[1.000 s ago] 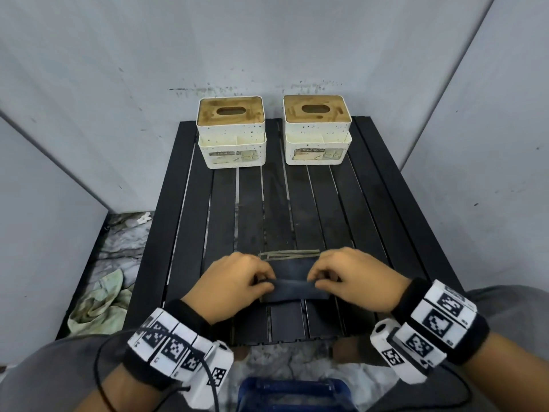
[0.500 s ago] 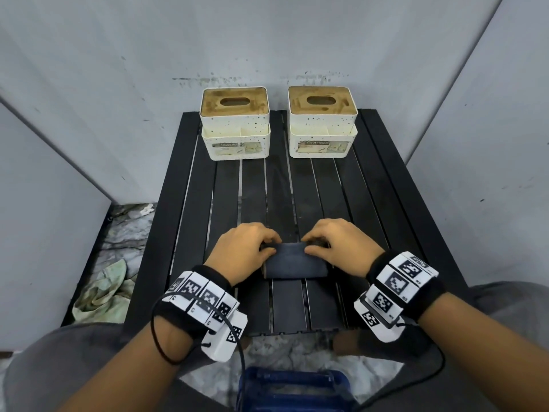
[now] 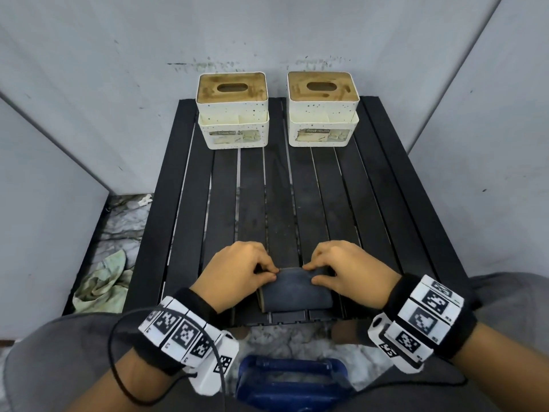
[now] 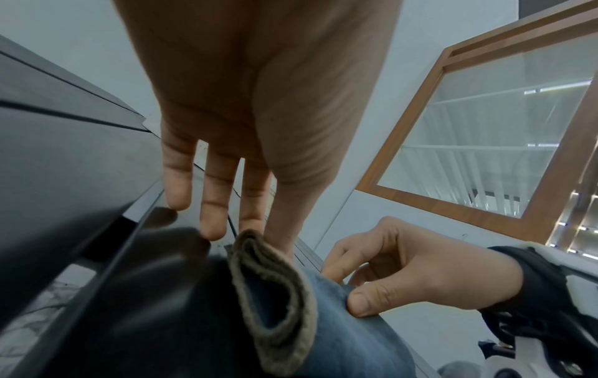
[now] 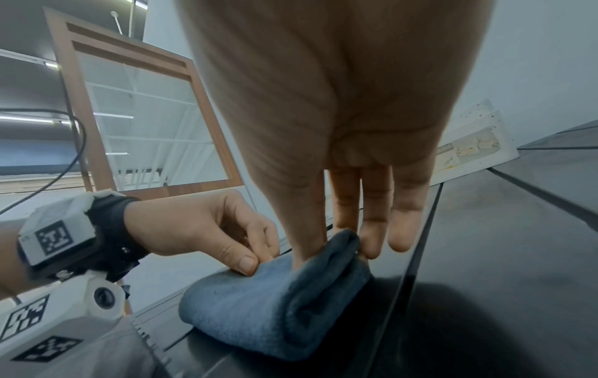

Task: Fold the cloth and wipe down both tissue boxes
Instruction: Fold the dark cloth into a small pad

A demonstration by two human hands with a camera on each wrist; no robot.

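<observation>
A small blue-grey cloth (image 3: 295, 289) with an olive underside lies folded near the front edge of the black slatted table (image 3: 386, 188). My left hand (image 3: 237, 272) pinches its far left corner between thumb and forefinger; in the left wrist view the cloth (image 4: 284, 301) shows layered olive edges. My right hand (image 3: 341, 272) pinches the far right corner, and the cloth (image 5: 268, 307) bulges below it. Two cream tissue boxes with stained wooden lids stand at the table's far end, the left box (image 3: 233, 111) and the right box (image 3: 323, 110), both well beyond the hands.
Grey walls close in behind and on both sides of the table. A crumpled pale green rag (image 3: 101, 283) lies on the floor to the left. A blue object (image 3: 291, 379) sits below the table's front edge, between my knees.
Both hands have drawn back toward the table's front edge with the cloth. The cloth is folded over again into a thicker, narrower bundle.
</observation>
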